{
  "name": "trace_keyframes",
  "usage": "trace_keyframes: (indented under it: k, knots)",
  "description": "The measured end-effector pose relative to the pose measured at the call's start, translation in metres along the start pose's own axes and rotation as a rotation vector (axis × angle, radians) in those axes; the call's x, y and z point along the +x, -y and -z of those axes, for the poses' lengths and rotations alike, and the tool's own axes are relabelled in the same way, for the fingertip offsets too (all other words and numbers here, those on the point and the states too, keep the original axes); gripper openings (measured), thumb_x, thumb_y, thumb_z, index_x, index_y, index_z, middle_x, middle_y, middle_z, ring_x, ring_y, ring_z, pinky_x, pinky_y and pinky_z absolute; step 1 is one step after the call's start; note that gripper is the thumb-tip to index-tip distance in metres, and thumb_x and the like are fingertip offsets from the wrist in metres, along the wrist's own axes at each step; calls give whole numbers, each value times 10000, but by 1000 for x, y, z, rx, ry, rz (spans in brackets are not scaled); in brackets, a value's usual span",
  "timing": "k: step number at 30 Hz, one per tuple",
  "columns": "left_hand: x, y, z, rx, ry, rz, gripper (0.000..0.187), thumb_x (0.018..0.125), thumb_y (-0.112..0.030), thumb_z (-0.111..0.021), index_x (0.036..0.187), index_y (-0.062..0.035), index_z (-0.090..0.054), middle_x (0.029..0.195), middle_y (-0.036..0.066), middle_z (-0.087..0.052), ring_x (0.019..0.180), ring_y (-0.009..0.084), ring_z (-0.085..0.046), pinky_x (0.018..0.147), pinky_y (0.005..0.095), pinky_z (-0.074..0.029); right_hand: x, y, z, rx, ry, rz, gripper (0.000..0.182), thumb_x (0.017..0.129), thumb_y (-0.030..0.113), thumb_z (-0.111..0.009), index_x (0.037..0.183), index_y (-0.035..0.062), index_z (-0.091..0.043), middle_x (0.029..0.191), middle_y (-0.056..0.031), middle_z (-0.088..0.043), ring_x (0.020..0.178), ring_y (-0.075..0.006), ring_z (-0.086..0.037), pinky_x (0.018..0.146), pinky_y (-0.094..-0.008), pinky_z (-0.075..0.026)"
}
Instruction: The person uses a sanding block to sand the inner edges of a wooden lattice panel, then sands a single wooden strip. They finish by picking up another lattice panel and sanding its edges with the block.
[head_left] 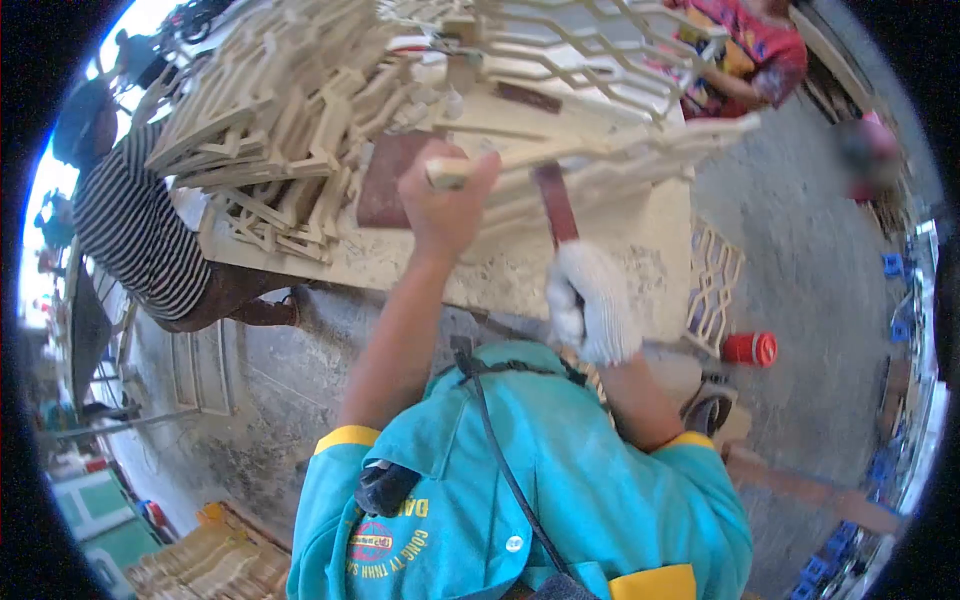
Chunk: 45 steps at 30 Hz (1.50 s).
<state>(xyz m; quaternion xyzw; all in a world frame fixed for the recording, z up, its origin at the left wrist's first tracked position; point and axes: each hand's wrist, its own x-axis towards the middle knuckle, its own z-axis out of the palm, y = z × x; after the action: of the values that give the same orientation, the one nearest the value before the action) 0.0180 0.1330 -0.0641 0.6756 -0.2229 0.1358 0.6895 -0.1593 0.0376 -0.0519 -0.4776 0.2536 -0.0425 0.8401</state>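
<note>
My bare left hand [440, 205] is closed around one end of a pale wooden lattice piece [650, 155], which stretches to the right above the table and is blurred. In a white knitted glove, my right hand [595, 305] grips a reddish-brown strip [558, 208] that looks like sandpaper. The strip's far end meets or overlaps the lattice's near edge; contact cannot be made out. A brown sheet [385, 185] lies on the table [410, 262] just left of my left hand. Beyond the lattice rests a smaller brown piece [528, 97].
Wooden lattice pieces [270, 110] are heaped on the table's left. Another lattice [590, 50] lies at the back. A person in a striped shirt [140, 230] is at left, another in a red shirt [755, 50] at back right. A red can [750, 349] is right of the table.
</note>
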Motion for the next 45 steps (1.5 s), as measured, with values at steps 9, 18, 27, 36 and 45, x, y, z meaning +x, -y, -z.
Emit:
trace_keyframes:
  k: [9,18,27,36,45]
  knots:
    - [0,1,6,6,36,8,304,733,-247,-797,736,-31,-582,584,98,-579,539,140,-550,524,333,-461,-1,9,-14,190,-99,-3,210,884,234,-584,731,137,-479,571,-3,-460,354,-120,-377,308,-271,-297]
    - [-1,-5,11,35,79,52,290,761,-251,-770,728,-33,-582,602,76,-597,575,90,-541,526,303,-451,3,9,-2,13,39,21,380,879,351,-622,1125,74,-534,671,-67,-546,388,-159,-462,318,-295,-392]
    - [-2,-2,8,28,71,60,271,762,-234,-766,730,-25,-598,603,60,-619,560,83,-560,515,290,-455,7,-3,0,-91,149,107,584,844,428,-618,1278,55,-502,897,-151,-643,479,-215,-602,363,-280,-448]
    - [-3,0,5,1,30,15,329,744,-293,-776,751,-25,-585,558,96,-560,512,153,-510,520,320,-447,34,-16,25,-205,200,258,616,775,461,-663,1181,3,-594,901,-126,-652,522,-173,-603,397,-252,-431]
    - [-4,-6,6,-11,26,7,305,745,-250,-769,713,-23,-568,558,76,-544,511,126,-496,501,319,-431,24,13,13,-297,219,203,836,786,543,-665,1367,-25,-467,847,-112,-653,507,-155,-561,441,-250,-442]
